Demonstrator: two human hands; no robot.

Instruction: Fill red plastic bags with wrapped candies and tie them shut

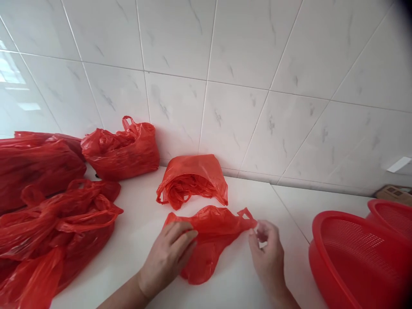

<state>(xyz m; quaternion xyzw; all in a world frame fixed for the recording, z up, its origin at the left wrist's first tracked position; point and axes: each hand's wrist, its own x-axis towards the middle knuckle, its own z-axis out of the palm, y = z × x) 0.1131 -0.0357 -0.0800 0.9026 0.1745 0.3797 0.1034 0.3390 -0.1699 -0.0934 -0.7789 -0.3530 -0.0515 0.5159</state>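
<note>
A thin red plastic bag [209, 244] lies loosely spread on the white counter between my hands. My left hand [172, 251] rests over its left side with fingers curled against the plastic; what the fingertips pinch is partly hidden. At the right end, my right hand [267, 246] pinches the bag's gathered corner between thumb and fingers, close to a small handle loop. Just behind it stands another red plastic bag [199, 165], its mouth facing me and crumpled red plastic inside.
Several filled red bags crowd the left, including a knotted one [58, 227] in front and one against the wall [125, 150]. A red plastic basket [334, 249] with perforated sides stands at right, a second basket [392, 214] behind it. White tiled wall [238, 107] closes off the back.
</note>
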